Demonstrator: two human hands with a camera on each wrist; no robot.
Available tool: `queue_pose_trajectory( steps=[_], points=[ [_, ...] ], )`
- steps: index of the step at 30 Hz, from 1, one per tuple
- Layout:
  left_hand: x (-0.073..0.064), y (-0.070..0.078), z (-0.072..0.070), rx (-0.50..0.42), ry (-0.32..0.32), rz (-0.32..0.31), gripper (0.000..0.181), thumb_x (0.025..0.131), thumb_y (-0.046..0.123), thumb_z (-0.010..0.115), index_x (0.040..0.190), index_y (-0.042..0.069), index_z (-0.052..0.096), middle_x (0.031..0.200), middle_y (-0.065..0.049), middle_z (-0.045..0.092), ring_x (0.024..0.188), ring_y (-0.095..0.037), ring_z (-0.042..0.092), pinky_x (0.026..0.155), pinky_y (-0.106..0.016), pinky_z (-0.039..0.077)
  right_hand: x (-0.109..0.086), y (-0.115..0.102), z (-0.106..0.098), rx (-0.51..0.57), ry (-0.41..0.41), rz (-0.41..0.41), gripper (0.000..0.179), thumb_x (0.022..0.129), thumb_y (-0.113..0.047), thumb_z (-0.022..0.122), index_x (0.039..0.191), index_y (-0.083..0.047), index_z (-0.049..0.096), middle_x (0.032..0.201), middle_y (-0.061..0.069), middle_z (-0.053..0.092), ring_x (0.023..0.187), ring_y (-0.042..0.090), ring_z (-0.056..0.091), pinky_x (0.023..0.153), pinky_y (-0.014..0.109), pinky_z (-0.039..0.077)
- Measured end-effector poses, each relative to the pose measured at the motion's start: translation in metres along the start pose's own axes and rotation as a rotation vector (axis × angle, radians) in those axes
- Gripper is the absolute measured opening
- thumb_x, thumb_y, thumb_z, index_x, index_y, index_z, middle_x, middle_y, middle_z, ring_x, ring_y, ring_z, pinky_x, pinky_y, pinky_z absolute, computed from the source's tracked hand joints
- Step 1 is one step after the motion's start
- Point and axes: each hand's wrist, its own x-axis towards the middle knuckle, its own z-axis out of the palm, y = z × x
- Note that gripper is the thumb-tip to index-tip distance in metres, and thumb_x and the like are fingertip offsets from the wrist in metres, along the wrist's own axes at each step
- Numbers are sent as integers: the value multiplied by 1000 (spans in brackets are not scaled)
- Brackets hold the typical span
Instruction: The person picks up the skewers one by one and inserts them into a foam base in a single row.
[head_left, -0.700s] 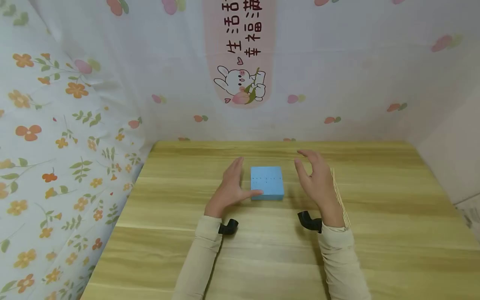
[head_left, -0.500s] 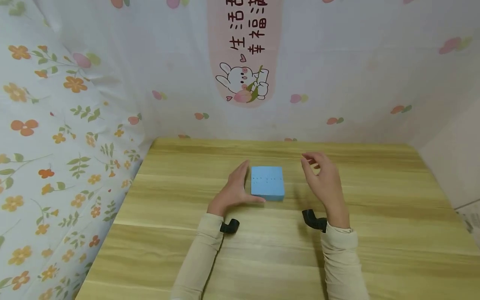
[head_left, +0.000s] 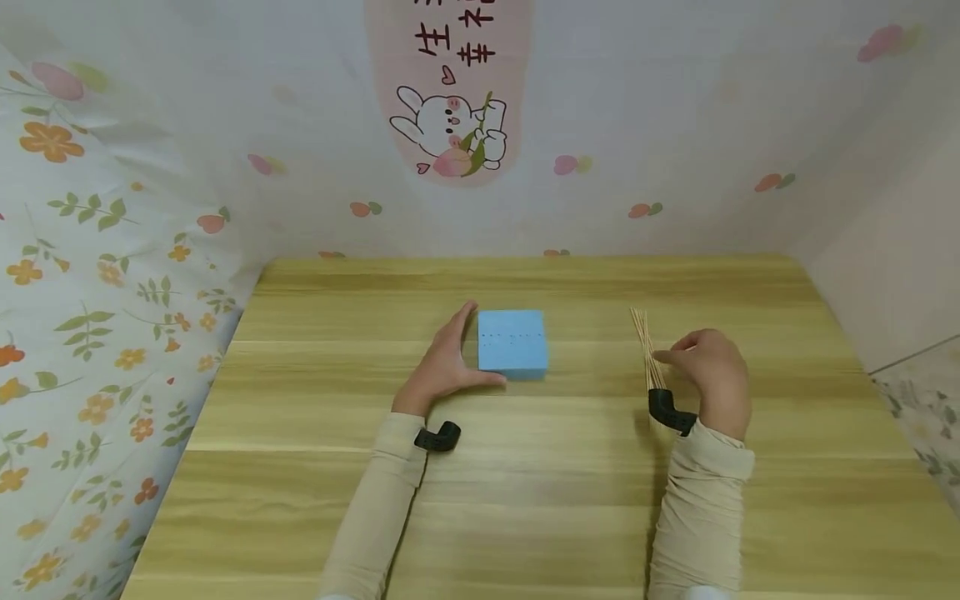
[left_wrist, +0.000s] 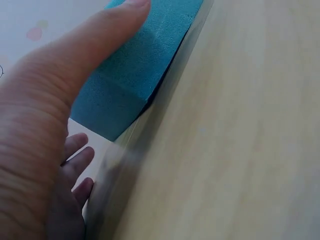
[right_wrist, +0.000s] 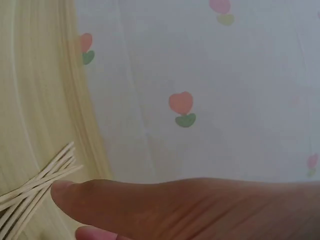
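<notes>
A square light-blue foam block (head_left: 513,340) with rows of small holes in its top lies on the wooden table. Around its left side is my left hand (head_left: 442,367), fingers straight along the left edge and thumb stretched across the front face. The left wrist view shows the thumb over the side of the block (left_wrist: 155,55). To the right lies a loose bundle of thin wooden sticks (head_left: 643,342), crossing one another. My right hand (head_left: 716,375) is beside them, thumb tip right at the sticks (right_wrist: 40,185), a second fingertip lower and apart from them.
Black curved pieces stick out from the left sleeve (head_left: 438,437) and the right sleeve (head_left: 667,412); the right one overlaps the sticks' near ends in the head view. Patterned cloth (head_left: 600,100) hangs behind the table (head_left: 547,500) and along its left side.
My right hand has moved right from over the sticks, uncovering them, and its thumb now points at them. The left hand stays by the block. The head view has shifted slightly.
</notes>
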Motion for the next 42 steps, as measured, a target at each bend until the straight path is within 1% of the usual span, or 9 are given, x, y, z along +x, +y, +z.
queue_pose_trajectory(
  steps=[2,3,9,10,14,21,28,38,42],
  points=[
    [0,-1,-3,28,11,-2,141,64,51,98,167,11,12,171,-7,21,155,-33,21,123,-58,25,3,0,2,-2,-10,2,38,95,-33,72,101,5,73,107,22,68,83,32,60,63,38,49],
    [0,-1,-3,48,11,-3,141,63,52,98,167,11,12,171,-8,22,155,-34,22,123,-58,26,5,-1,3,1,-15,3,37,95,-32,72,96,4,73,100,18,69,79,28,58,60,36,47],
    [1,-3,1,113,-8,-8,142,63,57,96,167,11,10,169,-12,25,154,-37,24,124,-57,24,12,0,15,18,-33,30,36,94,-30,74,97,6,73,105,22,69,86,33,61,64,39,50],
    [1,-3,2,117,-13,-6,142,64,56,95,167,11,10,169,-12,25,154,-37,24,124,-57,23,12,1,17,17,-29,37,37,94,-30,73,100,7,72,109,24,68,89,34,62,65,40,51],
    [0,-4,3,140,-23,-10,141,65,56,95,167,11,10,169,-13,26,154,-36,23,125,-56,21,13,2,23,24,-17,53,34,95,-28,73,98,6,70,101,20,68,81,31,60,61,39,49],
    [-1,-2,3,134,-30,-28,140,66,55,95,168,11,10,169,-13,25,154,-37,23,125,-56,22,16,3,26,35,2,62,30,96,-25,71,93,5,70,90,14,67,71,25,57,55,35,47],
    [0,-1,2,125,-26,-38,139,66,56,94,168,14,10,170,-10,25,155,-36,22,125,-56,23,17,3,24,50,22,48,29,95,-22,72,88,6,72,82,13,68,67,23,57,53,34,47],
    [0,-1,2,116,-29,-39,139,66,57,94,168,16,9,169,-9,25,154,-35,22,124,-56,23,19,3,22,50,25,49,27,95,-21,72,87,5,73,78,8,65,67,22,53,54,34,44],
    [0,-1,2,116,-35,-45,139,66,57,94,168,15,9,170,-10,25,155,-35,21,125,-56,22,18,3,22,54,29,51,26,95,-20,72,90,6,73,83,10,67,69,23,54,55,34,45]
  ],
)
